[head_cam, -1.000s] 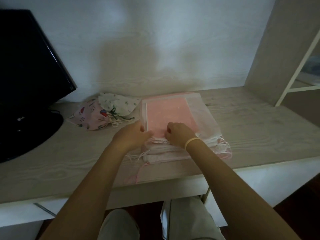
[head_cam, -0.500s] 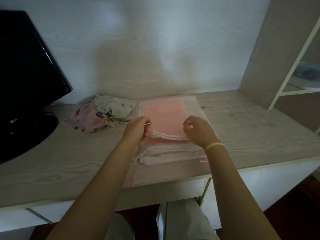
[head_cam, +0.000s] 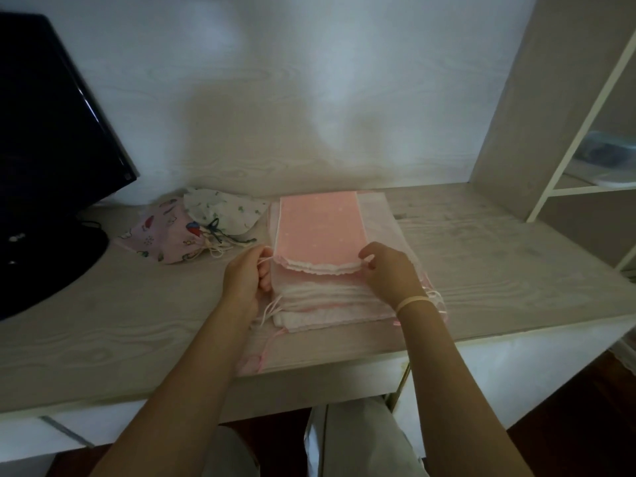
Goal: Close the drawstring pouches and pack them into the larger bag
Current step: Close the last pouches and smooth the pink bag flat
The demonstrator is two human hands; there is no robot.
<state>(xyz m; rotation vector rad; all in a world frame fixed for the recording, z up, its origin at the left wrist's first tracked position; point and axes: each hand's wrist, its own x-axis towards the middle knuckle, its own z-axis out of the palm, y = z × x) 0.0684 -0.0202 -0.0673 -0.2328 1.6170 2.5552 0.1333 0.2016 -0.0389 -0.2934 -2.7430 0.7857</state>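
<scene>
A pink drawstring pouch (head_cam: pixel 320 232) with a white lace mouth lies on top of a stack of pale pink and white pouches (head_cam: pixel 330 304) in the middle of the desk. My left hand (head_cam: pixel 246 280) pinches the white cord at the pouch's left corner. My right hand (head_cam: pixel 387 273) pinches the cord at its right corner. Two closed printed pouches lie to the left: a pink one (head_cam: pixel 165 239) and a white one (head_cam: pixel 223 210). A large sheer bag (head_cam: pixel 378 215) seems to lie under the stack.
A black monitor (head_cam: pixel 51 139) stands at the left on its round base. A shelf unit (head_cam: pixel 578 132) rises at the right. The desk's front edge (head_cam: pixel 309 376) runs just below the stack, with loose pink cords hanging near it.
Both hands moved from the middle of the pouch's mouth out to its two corners and took hold of the drawstring ends.
</scene>
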